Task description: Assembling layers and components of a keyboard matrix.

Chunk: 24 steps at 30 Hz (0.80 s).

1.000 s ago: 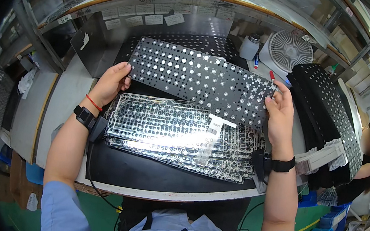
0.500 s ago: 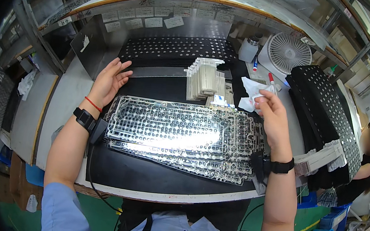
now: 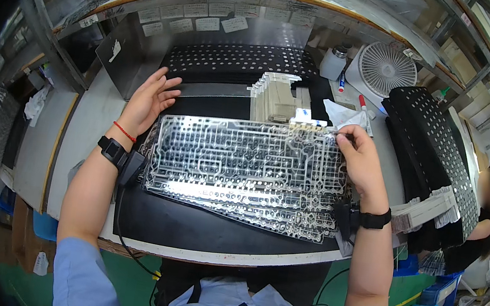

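Two hands are held over the bench, with directions taken here from the middle of the top sheet (image 3: 226, 150). By the right hand (image 3: 362, 160), at two o'clock, the sheet's far right corner is pinched, the thumb and forefinger being clamped on it. The left hand (image 3: 156, 96) is raised at ten o'clock, near the far left corner, its fingers spread apart and its palm turned inward. The top sheet, clear and printed with pale tracks, is laid over fanned lower sheets (image 3: 285, 223), whose edges are exposed at five o'clock. All are set on a black mat (image 3: 215, 234), seen bare at six o'clock.

At twelve o'clock, just beyond the sheet, pale strips (image 3: 274, 102) are stacked; farther back, black plates (image 3: 227, 56) with rows of bright dots are piled. A bottle (image 3: 333, 64) is stood at one o'clock, with a fan (image 3: 387, 68) placed beside it. White tissue (image 3: 345, 114) is crumpled beyond the right fingertips. Near two o'clock another plate pile (image 3: 423, 134) is seen, and at three o'clock a bundle (image 3: 428, 210) of strips is laid.
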Tool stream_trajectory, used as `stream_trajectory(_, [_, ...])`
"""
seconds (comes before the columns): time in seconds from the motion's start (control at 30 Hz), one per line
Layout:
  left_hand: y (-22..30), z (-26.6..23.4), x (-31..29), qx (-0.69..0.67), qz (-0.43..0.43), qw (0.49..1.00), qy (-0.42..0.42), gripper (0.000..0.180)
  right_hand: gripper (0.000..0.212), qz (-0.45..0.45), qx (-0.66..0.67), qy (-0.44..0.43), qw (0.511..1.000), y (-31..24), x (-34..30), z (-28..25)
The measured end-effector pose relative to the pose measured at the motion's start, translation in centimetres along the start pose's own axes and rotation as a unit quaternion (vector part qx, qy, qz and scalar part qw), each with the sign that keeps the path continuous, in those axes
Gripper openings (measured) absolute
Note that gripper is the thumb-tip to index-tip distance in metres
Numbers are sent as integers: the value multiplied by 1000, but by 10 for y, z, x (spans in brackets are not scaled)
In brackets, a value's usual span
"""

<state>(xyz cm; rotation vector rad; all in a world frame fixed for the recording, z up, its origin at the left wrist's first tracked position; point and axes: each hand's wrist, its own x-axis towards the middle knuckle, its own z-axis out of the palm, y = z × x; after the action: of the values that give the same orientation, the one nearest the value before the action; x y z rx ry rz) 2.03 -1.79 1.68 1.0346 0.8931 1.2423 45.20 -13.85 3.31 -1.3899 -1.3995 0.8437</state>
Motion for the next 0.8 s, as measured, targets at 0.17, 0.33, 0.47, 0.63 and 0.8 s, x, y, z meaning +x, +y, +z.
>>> stream_trajectory(0.17, [0, 0, 1, 74, -60, 989, -113, 40, 9, 2, 52, 61, 997, 7, 4, -2])
stream_trajectory(0.33, [2, 14, -5, 105, -59, 986, -114, 35, 10, 2, 75, 101, 992, 7, 5, -4])
stream_trajectory(0.47, [0, 4, -2, 136, -52, 980, -136, 30, 10, 3, 92, 113, 989, 3, 5, -1])
stream_trajectory(0.63, [-5, -2, 1, 111, -39, 986, -118, 26, 12, 4, 130, 104, 986, -9, 2, 3])
stream_trajectory(0.8, [-1, 2, -1, 63, -43, 994, -83, 24, 16, 3, 157, 90, 984, -5, 3, -1])
